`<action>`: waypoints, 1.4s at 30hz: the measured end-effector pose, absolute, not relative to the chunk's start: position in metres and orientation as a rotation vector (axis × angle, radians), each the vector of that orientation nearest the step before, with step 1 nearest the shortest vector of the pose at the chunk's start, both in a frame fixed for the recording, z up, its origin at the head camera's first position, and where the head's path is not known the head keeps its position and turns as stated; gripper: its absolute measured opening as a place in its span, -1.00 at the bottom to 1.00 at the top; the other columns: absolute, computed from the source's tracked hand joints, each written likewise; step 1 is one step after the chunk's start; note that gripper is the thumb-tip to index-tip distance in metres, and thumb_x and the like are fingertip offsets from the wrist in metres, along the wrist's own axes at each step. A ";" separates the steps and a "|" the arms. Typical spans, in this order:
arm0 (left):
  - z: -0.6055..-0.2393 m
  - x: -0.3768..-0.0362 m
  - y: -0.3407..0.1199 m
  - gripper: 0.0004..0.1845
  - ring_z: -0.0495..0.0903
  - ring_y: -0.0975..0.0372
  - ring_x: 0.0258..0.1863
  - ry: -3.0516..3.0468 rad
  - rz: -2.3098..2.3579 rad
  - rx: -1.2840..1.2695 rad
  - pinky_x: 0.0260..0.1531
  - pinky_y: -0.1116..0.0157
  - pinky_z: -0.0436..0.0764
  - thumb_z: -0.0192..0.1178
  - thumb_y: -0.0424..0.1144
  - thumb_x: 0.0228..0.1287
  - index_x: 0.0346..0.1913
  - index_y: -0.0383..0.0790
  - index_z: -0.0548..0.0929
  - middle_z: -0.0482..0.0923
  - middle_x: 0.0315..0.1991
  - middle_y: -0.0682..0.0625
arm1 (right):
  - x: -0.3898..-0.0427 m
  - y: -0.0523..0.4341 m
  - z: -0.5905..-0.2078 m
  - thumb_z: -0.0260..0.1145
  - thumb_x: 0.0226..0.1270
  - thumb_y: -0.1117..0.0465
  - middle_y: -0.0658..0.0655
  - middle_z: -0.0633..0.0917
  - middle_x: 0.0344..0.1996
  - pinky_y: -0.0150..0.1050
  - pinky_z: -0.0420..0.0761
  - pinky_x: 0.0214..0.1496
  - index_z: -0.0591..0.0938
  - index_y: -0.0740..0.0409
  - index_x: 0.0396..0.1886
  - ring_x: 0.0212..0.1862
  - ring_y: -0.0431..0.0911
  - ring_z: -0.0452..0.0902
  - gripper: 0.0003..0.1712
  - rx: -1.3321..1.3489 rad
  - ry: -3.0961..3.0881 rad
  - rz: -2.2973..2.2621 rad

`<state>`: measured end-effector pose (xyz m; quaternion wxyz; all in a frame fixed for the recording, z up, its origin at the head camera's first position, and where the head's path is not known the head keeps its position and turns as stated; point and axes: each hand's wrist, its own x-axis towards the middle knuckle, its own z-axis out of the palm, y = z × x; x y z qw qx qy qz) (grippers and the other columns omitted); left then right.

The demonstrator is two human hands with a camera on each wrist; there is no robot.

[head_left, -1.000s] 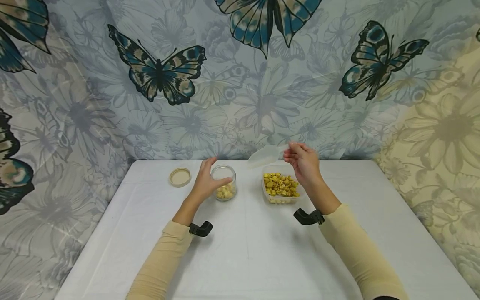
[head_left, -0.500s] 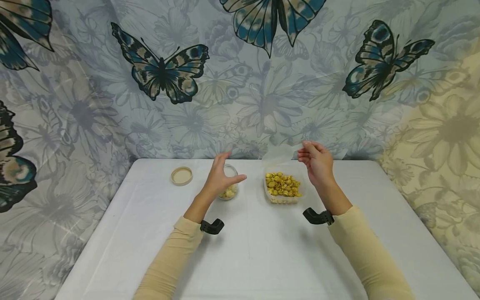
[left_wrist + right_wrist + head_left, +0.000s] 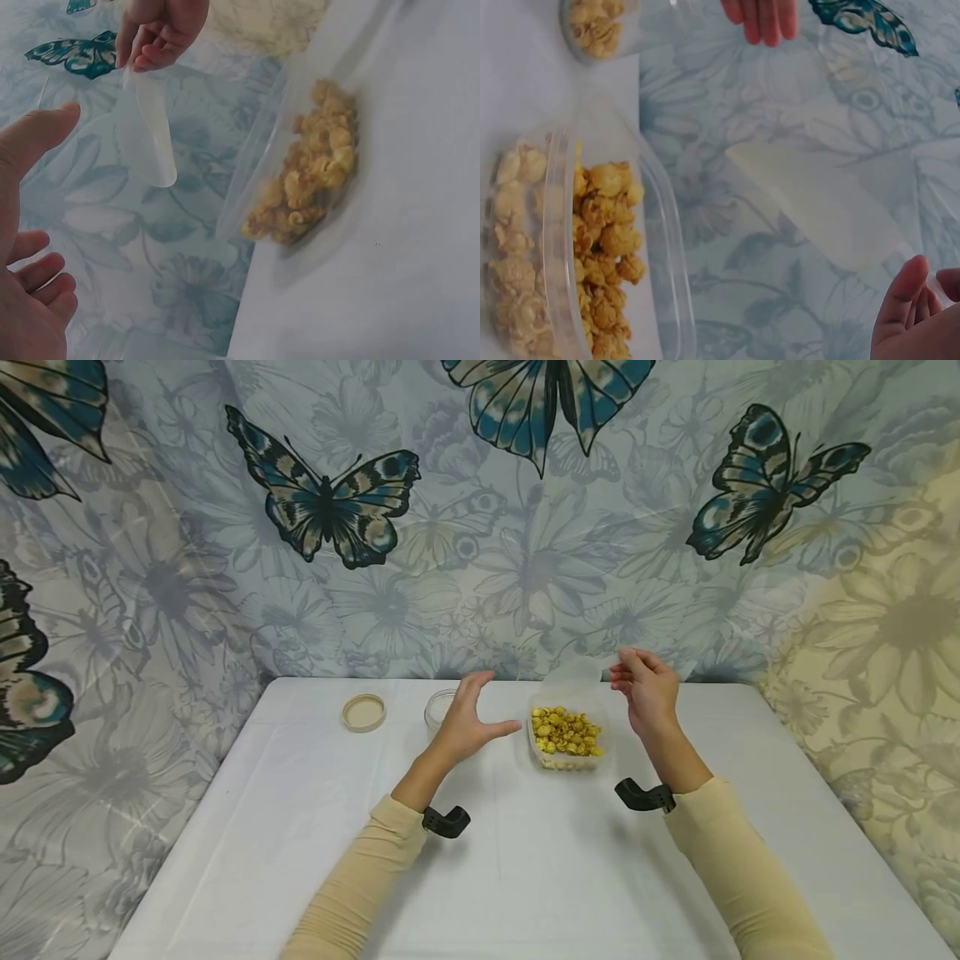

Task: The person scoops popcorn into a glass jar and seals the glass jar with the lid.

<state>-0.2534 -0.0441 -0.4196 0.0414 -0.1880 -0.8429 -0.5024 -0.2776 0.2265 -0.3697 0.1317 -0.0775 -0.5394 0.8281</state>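
The left hand (image 3: 467, 727), fingers now spread, has left the small clear glass jar (image 3: 437, 710) at frame centre and drifts toward the clear plastic tub of yellow popcorn (image 3: 567, 740), while the right hand (image 3: 647, 692) still pinches what seems a translucent plastic scoop (image 3: 573, 675).

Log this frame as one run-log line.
left hand: open, beside jar | right hand: holds clear scoop above popcorn tub

white table (image 3: 525, 877), lid (image 3: 363, 712), jar (image 3: 438, 708), popcorn tub (image 3: 567, 742)

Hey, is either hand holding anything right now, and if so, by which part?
The right hand pinches the clear plastic scoop by its narrow handle end. The left hand holds nothing, fingers spread.
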 end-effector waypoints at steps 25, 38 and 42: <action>-0.456 -0.247 -0.009 -0.07 0.20 -0.05 0.46 -2.753 -1.594 -0.628 0.37 -0.08 0.32 0.38 0.01 0.17 0.50 -0.18 0.15 0.14 0.48 -0.15 | -0.290 0.242 -0.400 0.30 0.35 0.28 0.02 0.64 -0.66 -0.45 0.57 -0.62 0.64 0.19 -0.36 -0.65 -0.22 0.54 -0.91 -0.252 -1.702 2.145; -0.481 -0.255 0.011 -0.02 0.18 -0.05 0.48 -2.862 -1.566 -0.507 0.39 -0.04 0.31 0.38 0.05 0.16 0.53 -0.15 0.08 0.08 0.50 -0.18 | -0.295 0.249 -0.416 0.27 0.38 0.21 -0.07 0.63 -0.58 -0.49 0.60 -0.53 0.66 0.14 -0.25 -0.58 -0.29 0.56 -0.90 -0.132 -1.939 1.922; -0.485 -0.256 0.016 0.01 0.17 -0.07 0.48 -2.868 -1.592 -0.486 0.40 -0.05 0.30 0.38 0.06 0.15 0.54 -0.16 0.05 0.07 0.51 -0.20 | -0.296 0.252 -0.420 0.27 0.38 0.24 -0.08 0.64 -0.57 -0.49 0.61 -0.52 0.67 0.18 -0.23 -0.57 -0.30 0.57 -0.90 -0.066 -1.938 1.918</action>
